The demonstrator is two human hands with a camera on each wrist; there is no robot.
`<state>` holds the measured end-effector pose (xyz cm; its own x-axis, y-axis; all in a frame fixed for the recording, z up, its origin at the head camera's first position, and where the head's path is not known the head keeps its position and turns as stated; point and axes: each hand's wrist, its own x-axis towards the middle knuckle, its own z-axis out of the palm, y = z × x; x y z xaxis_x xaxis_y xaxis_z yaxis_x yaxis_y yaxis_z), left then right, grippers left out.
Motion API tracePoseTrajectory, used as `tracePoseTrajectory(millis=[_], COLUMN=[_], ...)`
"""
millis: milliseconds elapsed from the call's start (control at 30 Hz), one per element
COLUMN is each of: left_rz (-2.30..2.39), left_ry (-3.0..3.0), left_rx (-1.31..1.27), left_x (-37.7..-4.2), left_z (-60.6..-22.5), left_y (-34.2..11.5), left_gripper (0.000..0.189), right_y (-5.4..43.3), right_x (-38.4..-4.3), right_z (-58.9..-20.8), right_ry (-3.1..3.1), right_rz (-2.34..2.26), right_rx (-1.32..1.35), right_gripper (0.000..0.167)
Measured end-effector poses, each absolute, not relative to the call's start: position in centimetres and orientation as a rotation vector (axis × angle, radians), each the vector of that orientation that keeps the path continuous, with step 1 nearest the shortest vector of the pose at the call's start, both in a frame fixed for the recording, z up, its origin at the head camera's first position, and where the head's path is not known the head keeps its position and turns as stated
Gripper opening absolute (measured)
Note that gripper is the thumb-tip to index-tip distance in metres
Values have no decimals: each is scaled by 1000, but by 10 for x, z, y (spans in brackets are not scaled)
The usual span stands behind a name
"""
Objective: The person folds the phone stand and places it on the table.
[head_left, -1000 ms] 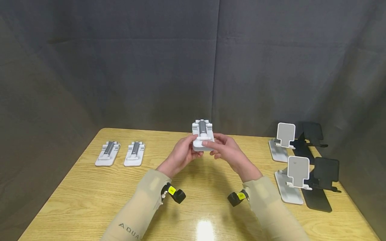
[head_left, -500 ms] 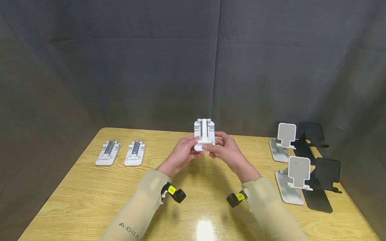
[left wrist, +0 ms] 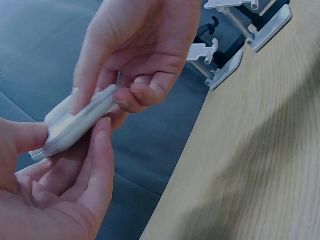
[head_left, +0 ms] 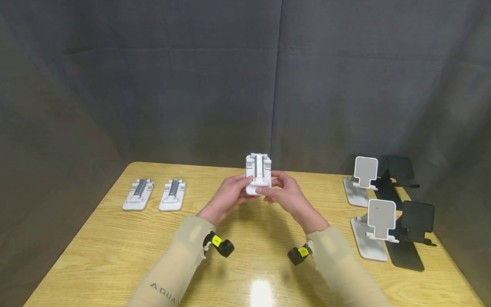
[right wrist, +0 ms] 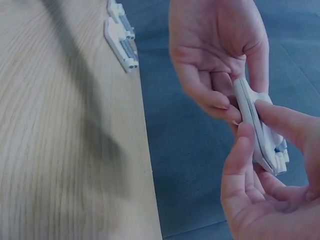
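The fingers of your left hand (head_left: 229, 192) and right hand (head_left: 288, 195) are clamped on the folded white stand (head_left: 258, 174), gripping its lower end and holding it raised above the counter (head_left: 261, 243). Left of that stand, two more folded stands (head_left: 172, 196) lie side by side. Right of it are two unfolded white stands (head_left: 381, 218) and two unfolded black stands (head_left: 417, 218). Behind it hangs a dark curtain (head_left: 199, 85).

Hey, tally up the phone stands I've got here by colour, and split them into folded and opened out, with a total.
Held folded white stand: 1
Other folded white stands: 2
Opened white stands: 2
Opened black stands: 2
Total: 7
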<state>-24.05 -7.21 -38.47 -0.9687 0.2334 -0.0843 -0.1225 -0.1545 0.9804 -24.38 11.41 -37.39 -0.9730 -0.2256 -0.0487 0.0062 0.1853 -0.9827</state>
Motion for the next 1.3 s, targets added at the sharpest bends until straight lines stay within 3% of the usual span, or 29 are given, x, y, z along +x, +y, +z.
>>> tracePoseTrajectory(millis=[567, 1300], left_rz=[2234, 2139], left_ry=[1981, 2059], left_rx=[5, -125], left_x=[-248, -254], left_z=[-391, -418], left_y=[-96, -154], left_gripper=[38, 42], right_y=[118, 170], right_x=[-246, -232], right_z=[-378, -360], right_ry=[2404, 2516], right_rz=[-1715, -1744], right_rx=[-288, -218], right_gripper=[62, 61])
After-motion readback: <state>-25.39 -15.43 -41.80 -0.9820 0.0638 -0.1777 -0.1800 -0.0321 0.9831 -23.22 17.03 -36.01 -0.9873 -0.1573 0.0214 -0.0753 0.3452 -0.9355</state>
